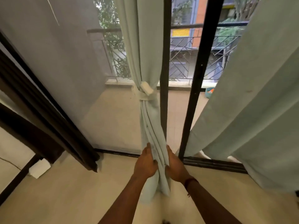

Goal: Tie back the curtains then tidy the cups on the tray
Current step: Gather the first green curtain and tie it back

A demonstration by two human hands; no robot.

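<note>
Currently:
Left curtain (146, 62): tied with band (146, 96).
Hands: left hand (146, 162), right hand (175, 167) closed on its tail.
Right curtain (252, 110): loose.
Cups: unseen.

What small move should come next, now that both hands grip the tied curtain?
Probably let go and turn to the loose pale green curtain on the right: the gathered pale green curtain already wears its white tieback band, with left hand and right hand only smoothing folds.

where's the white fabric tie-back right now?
In the head view, the white fabric tie-back is wrapped round the pale green gathered curtain at centre, just left of the dark door frame post, well above both hands.
</note>
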